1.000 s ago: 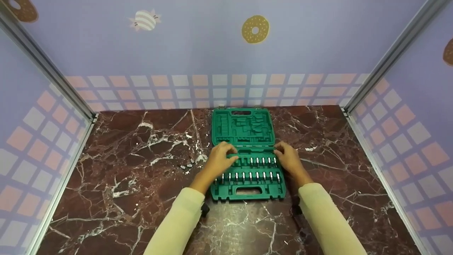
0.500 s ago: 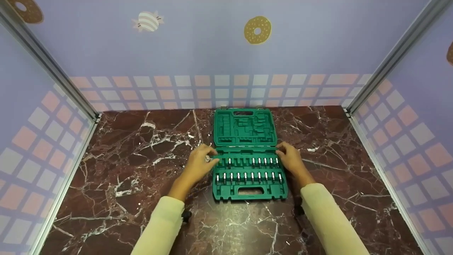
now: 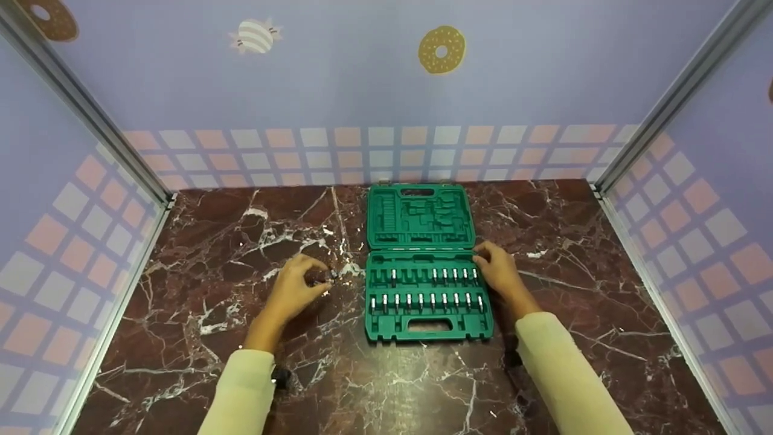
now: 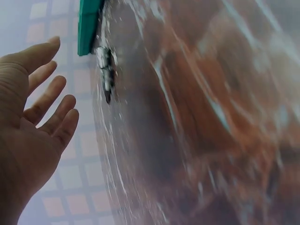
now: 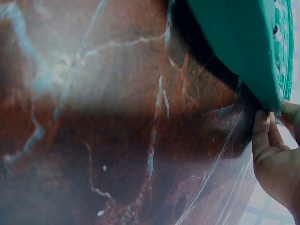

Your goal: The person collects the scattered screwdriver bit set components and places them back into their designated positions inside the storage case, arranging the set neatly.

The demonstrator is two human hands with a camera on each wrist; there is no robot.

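A green tool case [image 3: 429, 326] lies unfolded on the table, its moulded lid [image 3: 416, 211] laid back. Two rows of silver socket bits [image 3: 432, 300] sit in its lower half, the upper row with gaps. My right hand [image 3: 500, 270] pinches the case's right edge by the hinge; the right wrist view shows thumb and fingers at that corner. Left of the case, my left hand [image 3: 296, 284] hovers with relaxed, parted fingers and nothing in them. Loose socket bits [image 4: 106, 70], silver with dark tips, lie on the table near its fingertips.
The dark red marbled table [image 3: 211, 254] carries small white specks around the loose bits. A patterned back wall [image 3: 338, 90] stands right behind the lid, and side walls with metal corner posts [image 3: 676, 90] bound both sides.
My left hand has moved left from over the case's upper row to above the table by the loose bits. A single bit now shows at that row's left. My right hand stays at the case edge.
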